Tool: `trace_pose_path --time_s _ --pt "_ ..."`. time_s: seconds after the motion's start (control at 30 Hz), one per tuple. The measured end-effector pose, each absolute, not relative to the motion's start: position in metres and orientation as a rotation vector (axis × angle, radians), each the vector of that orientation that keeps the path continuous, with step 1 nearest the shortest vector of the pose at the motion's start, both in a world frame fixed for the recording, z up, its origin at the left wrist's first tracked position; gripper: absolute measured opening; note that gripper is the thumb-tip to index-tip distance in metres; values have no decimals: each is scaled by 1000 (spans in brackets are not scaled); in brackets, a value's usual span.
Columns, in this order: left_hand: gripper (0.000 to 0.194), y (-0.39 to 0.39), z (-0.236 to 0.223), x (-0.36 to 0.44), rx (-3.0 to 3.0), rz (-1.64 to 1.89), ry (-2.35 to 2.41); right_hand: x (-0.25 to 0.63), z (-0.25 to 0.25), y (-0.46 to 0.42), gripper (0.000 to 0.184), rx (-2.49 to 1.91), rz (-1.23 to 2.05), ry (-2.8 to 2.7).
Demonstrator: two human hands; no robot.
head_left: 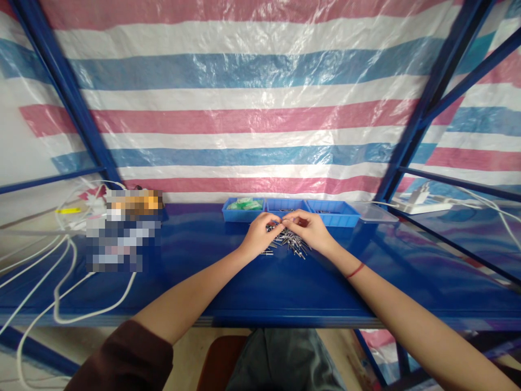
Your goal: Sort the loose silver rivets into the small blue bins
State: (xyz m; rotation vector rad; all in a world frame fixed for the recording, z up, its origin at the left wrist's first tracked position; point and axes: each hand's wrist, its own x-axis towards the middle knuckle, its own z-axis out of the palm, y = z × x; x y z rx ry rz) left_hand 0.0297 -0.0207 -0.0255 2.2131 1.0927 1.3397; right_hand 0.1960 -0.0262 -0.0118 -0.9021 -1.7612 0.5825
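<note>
A loose pile of silver pop rivets (296, 243) with thin pins lies on the blue table (195, 282). Over its far side, my left hand (262, 233) and my right hand (311, 231) meet at the fingertips. Thumb and fingers are pinched on both; what lies between them is too small and hidden to make out. Just behind the hands stands a blue divided bin (341, 218). Its left compartment holds green and white packets (245, 204), while small metal pieces show in the middle and right ones, the middle one partly covered by my right hand.
A clear plastic lid (376, 212) lies right of the bin. Further right is a white power strip (425, 203) with a plug. White cables (75, 277) loop over the table's left side, near a blurred-out patch. Blue metal posts and a striped sheet (252, 119) close off the back.
</note>
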Motion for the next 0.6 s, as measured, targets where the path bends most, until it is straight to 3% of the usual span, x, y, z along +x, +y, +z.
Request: trace_pose_path --time_s 0.4,0.6 --pt "13 -22 -20 27 2256 1457 1087 203 -12 -26 29 -943 395 -2053" --pt "30 -21 -10 18 2429 1310 1105 207 -18 -14 32 -1068 653 -1721"
